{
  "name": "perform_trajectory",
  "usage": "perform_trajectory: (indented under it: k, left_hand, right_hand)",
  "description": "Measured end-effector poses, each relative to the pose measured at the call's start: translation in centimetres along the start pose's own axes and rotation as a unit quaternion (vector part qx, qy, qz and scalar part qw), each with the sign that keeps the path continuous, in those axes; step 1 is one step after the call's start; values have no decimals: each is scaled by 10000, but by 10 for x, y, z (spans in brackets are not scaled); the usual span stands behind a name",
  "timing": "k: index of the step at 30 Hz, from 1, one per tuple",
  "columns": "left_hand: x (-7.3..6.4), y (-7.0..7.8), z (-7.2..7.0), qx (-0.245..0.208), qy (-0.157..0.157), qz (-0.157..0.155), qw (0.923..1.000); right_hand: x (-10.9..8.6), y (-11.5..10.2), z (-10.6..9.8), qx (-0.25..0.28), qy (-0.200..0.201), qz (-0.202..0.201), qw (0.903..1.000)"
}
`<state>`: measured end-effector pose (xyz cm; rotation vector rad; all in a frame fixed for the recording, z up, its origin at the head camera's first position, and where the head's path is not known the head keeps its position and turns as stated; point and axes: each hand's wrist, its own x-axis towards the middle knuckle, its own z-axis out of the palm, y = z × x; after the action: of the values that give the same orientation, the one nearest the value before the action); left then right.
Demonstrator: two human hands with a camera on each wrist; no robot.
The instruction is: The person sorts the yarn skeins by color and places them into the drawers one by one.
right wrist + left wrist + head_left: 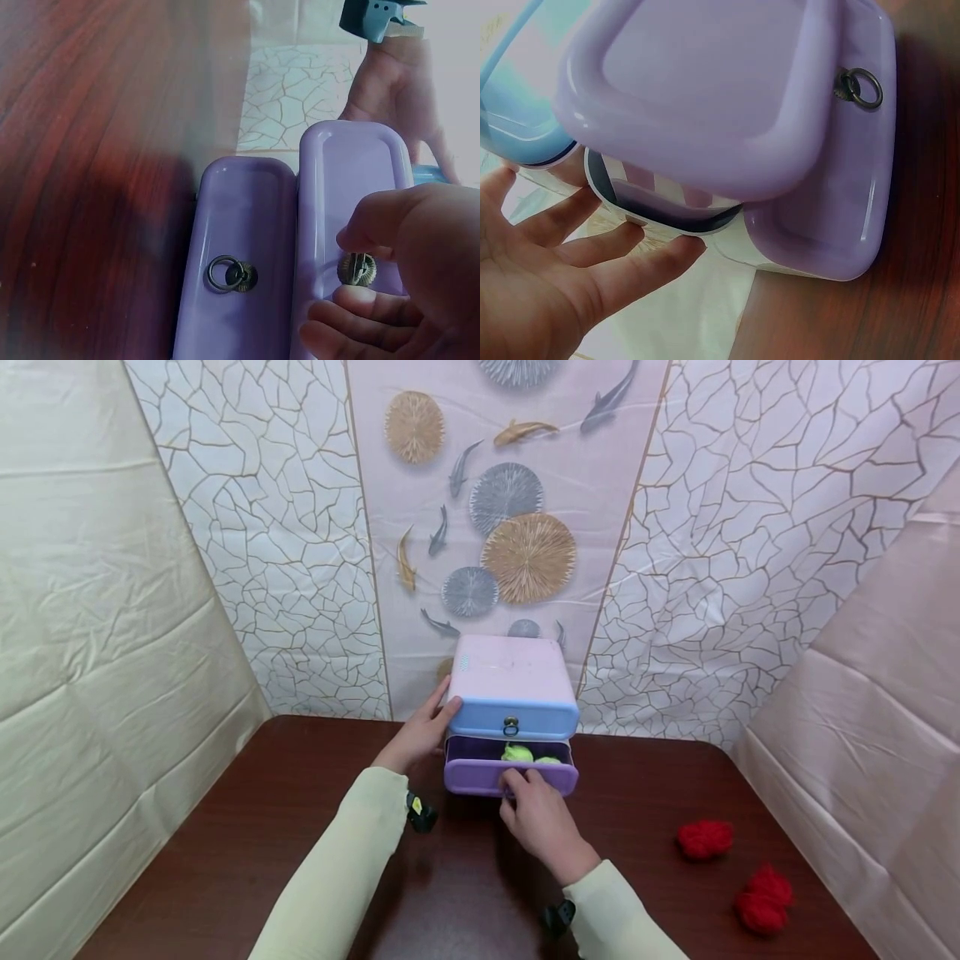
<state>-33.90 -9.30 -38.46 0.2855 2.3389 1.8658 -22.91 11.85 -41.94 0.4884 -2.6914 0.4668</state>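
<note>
A small drawer cabinet (512, 667) with a pink top stands at the table's back. Its blue upper drawer (480, 718) is closed. The purple middle drawer (472, 777) is pulled out, showing light green bundles (517, 752) inside. Below it, another purple drawer (244, 210) is closed, its ring hanging down. My left hand (420, 731) rests against the cabinet's left side, fingers spread and fairly straight in the left wrist view. With curled thumb and fingers, my right hand (540, 814) holds the middle drawer's metal ring pull (358, 268), which stands out from the front.
Two red bundles, like yarn, lie on the right of the brown table (315, 827): one farther back (705, 840), one nearer (765, 900). Behind the cabinet hangs a patterned cloth backdrop (300, 527), with pale cloth walls (97, 652) on both sides.
</note>
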Motion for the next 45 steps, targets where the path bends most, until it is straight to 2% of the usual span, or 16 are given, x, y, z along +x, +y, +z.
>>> perform_trajectory:
  k: [10,19,33,45]
  left_hand:
    - [1,-1,-1,111,-38,13,9999]
    - [0,-2,0,235,55,4,9997]
    - [-3,-1,1,208,34,61,9998]
    - [-3,1,1,269,96,-148,9995]
  right_hand:
    - [16,1,4,78,-160,192,9997]
    - [29,2,8,163,-373,473,9980]
    - [42,6,11,223,-444,693,9964]
    - [49,10,15,232,-399,684,9966]
